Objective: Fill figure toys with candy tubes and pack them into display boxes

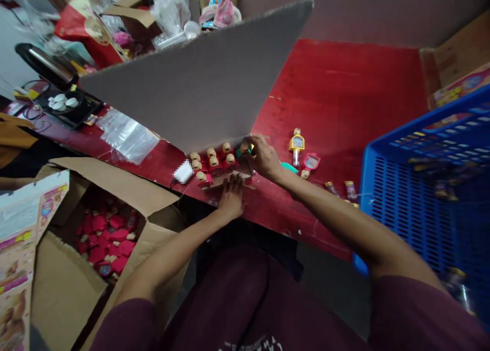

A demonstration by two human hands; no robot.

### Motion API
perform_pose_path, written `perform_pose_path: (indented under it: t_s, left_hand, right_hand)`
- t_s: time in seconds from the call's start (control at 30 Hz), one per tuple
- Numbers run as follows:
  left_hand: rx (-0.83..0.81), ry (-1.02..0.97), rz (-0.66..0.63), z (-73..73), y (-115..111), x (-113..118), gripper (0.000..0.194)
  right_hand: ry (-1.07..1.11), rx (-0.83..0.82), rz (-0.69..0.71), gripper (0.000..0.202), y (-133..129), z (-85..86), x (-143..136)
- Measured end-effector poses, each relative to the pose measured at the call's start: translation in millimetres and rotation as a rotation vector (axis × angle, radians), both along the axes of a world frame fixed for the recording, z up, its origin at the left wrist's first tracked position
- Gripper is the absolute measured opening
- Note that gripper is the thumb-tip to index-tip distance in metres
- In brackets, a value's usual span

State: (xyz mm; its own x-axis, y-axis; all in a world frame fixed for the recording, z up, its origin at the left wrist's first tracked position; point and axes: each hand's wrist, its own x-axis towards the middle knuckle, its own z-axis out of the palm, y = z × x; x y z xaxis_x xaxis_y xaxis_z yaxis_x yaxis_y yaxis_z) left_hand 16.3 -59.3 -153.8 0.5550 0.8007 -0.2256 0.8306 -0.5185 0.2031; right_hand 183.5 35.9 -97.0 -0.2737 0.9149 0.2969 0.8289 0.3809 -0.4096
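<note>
Red table [344, 96] runs across the view, front edge slanting down to the right, surface scuffed with small dark marks and scraps, backed by a plain grey-mauve wall [363, 14]; brownish panel [465, 47] stands at far right. Table's far left end cluttered: black tray [91, 112] with white cups [71, 102], red bag [92, 37], clear plastic bag [170, 6], pale wall-like surface [9, 40] beyond. Floor [325, 290] dark grey below the front edge, details unclear; light dull, soft, tabletop brighter toward the back.

Head-worn view, facing forward and down, hands [268, 160] close
</note>
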Motion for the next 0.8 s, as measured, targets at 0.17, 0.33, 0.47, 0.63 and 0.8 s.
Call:
perform_pose_path:
  t_s: [0.17,0.33,0.47,0.63,0.8]
  left_hand:
    - [0.041,-0.028,-0.007,-1.4,-1.0,0.0,0.081]
    - [0.027,-0.019,0.017,1.4,-0.4,-0.4,0.083]
    - [-0.002,-0.021,0.011,-0.8,-0.2,0.3,0.086]
    - [0.028,-0.059,0.090,5.9,-6.5,6.9,0.074]
    - [0.264,-0.249,-0.230,29.8,-12.2,20.2,0.069]
  right_hand:
    - [0.043,-0.013,-0.028,0.039,0.1,-5.1,-14.8]
    - [0.182,0.084,-0.126,0.043,-23.0,-13.3,8.6]
    - [-0.045,-0.015,-0.505,0.043,-57.6,-40.0,63.3]
    - [-0.282,-0.124,-0.425,0.052,-86.3,-57.6,90.1]
    - [0.200,-0.157,-0.231,0.046,-112.0,-39.4,67.0]
